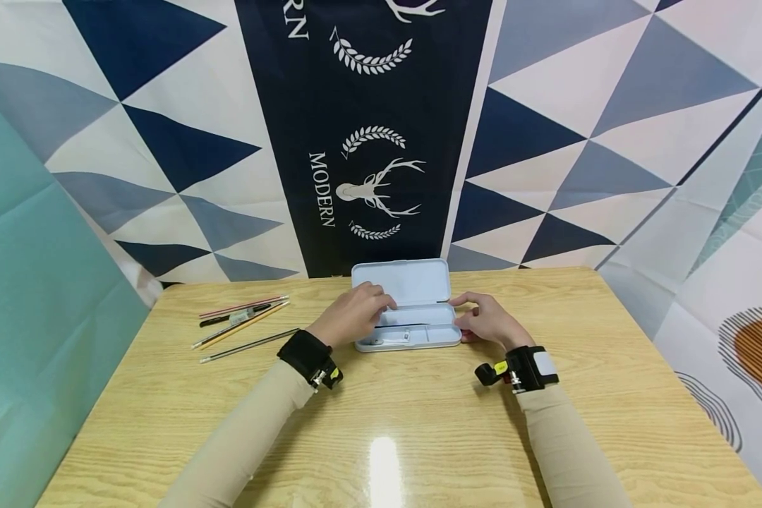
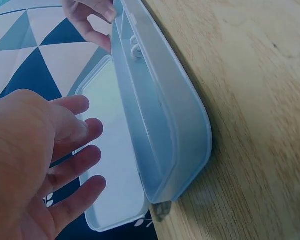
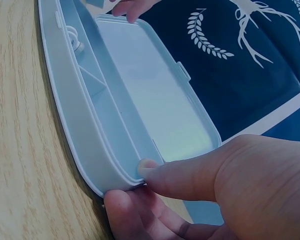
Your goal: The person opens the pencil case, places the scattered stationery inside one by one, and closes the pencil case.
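Observation:
An opened light-blue pencil case [image 1: 406, 339] lies near the table's back edge, its lid [image 1: 401, 281] tipped back against the patterned cloth. My left hand [image 1: 354, 312] hovers over the left part of the case; in the left wrist view its fingers [image 2: 92, 129] are loosely bent and spread, with nothing between them. At the other end my right hand [image 1: 485, 321] grips the case, thumb [image 3: 170, 175] on the rim and fingers underneath and outside. A divider splits the front compartment, and a small white looped item [image 3: 75, 40] sits inside it.
Left of the case lie several slim writing tools: a red pencil [image 1: 228, 310], a black pen [image 1: 216, 319], a yellow pencil [image 1: 248, 324] and a dark pencil [image 1: 248, 346]. Patterned cloth [image 1: 375, 141] hangs right behind the wooden table [image 1: 444, 437].

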`<state>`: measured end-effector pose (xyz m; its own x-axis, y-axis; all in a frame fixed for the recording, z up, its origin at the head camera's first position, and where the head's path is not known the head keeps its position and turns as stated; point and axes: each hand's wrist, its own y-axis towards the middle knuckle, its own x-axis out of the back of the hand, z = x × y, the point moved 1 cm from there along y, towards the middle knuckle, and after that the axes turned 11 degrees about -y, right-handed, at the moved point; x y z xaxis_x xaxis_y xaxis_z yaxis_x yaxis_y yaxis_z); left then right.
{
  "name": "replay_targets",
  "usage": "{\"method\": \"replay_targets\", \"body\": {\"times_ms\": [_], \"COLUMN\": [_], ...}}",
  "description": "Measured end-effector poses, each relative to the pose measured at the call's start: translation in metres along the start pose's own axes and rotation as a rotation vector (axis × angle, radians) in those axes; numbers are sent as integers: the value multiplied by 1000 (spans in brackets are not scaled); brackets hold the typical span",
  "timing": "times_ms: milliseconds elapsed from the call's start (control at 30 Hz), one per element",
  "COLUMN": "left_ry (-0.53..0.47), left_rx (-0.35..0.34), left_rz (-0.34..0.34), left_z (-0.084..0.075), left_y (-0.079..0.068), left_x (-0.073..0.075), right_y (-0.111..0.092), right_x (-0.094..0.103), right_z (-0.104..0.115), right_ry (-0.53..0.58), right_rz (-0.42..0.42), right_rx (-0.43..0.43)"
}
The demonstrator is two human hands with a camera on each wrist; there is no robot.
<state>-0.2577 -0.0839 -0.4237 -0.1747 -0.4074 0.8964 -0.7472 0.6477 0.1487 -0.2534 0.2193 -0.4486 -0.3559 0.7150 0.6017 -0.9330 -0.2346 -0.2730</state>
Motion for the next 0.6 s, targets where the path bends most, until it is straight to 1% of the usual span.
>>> {"method": "replay_targets", "body": {"times_ms": [133,367,600], "left_ry": [10,20,24], "left_rx": [-10,-17,2], "left_rz": [-18,-27,-38], "left_z": [2,8,15], "left_y": [-3,-11,-21], "left_x": [1,3,4], "right_y": [0,0,0], "right_x": [0,0,0], "right_z": [0,0,1], "right_ry": [0,-12,-20], "right_rz": [0,1,1], "right_rx": [-2,-8,-13]}}
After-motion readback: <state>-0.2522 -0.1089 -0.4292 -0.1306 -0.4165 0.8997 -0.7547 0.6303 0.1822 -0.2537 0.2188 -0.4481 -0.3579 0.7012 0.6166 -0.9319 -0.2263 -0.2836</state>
